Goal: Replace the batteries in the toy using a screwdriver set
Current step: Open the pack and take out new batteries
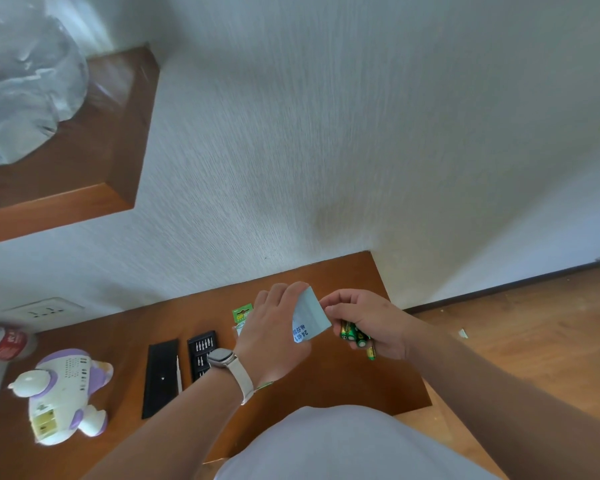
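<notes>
Roughly midway: toy (63, 393) lies far left on the tabletop (326, 382), battery bay apparently open and empty. The right hand (371, 320) has fingers curled round the batteries (354, 336) and pinching the blue packet (310, 317); the left hand (274, 334) grips the packet too. Inserting and screwing shut remain.

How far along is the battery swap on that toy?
Done, it seems: the screwdriver set lies open, and the battery bay of the toy looks uncovered. In hand: the left hand holds a pale blue box; the right hand grips green batteries. Left: fit batteries, close the bay.
</notes>
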{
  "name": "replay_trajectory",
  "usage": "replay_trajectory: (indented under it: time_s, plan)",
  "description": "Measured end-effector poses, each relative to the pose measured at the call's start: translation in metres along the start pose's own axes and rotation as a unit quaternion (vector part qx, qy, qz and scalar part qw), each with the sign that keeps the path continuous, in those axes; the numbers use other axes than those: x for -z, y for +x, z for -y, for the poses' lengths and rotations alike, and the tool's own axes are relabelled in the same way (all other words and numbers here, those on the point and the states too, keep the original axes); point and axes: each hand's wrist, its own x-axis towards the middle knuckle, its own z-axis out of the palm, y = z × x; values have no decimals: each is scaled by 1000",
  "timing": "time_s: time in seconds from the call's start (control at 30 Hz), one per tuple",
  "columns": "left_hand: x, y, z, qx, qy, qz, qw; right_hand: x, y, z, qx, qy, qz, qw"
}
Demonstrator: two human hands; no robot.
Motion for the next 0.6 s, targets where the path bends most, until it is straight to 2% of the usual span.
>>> replay_trajectory:
  time_s: [0.47,0.6]
  plan:
    - [4,0,-8,43,-88,27,995,-12,-10,18,49,0,18,999]
    - [8,-1,-13,58,-122,19,991,-14,-9,22,67,-12,-12,998]
